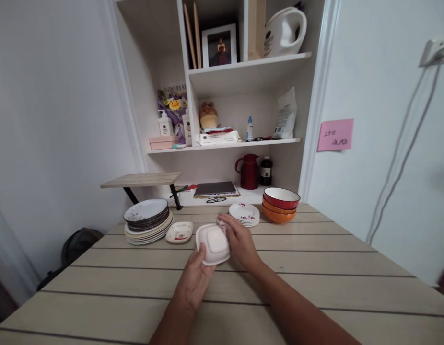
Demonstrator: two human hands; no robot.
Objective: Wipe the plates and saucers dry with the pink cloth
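Note:
My left hand (pixel 196 275) is closed on the near left edge of a small white square dish (pixel 215 239), thumb on its underside. The dish is tilted with its foot ring facing me. My right hand (pixel 239 242) curls round the dish's right edge, with a bit of pale cloth (pixel 222 224) showing under the fingertips; most of that cloth is hidden. Just left of the held dish, a similar square dish (pixel 179 232) with a red print lies upright on the table. Beyond my right hand stands a short stack of small flower-patterned plates (pixel 243 212).
At the left, a tall stack of plates (pixel 147 211) stands near a small raised wooden shelf (pixel 141 179). Red and orange bowls (pixel 280 206) are stacked at the right. Behind them are glasses (pixel 216 200), a laptop (pixel 215 189), a red jug (pixel 250 171) and a dark bottle (pixel 266 170).

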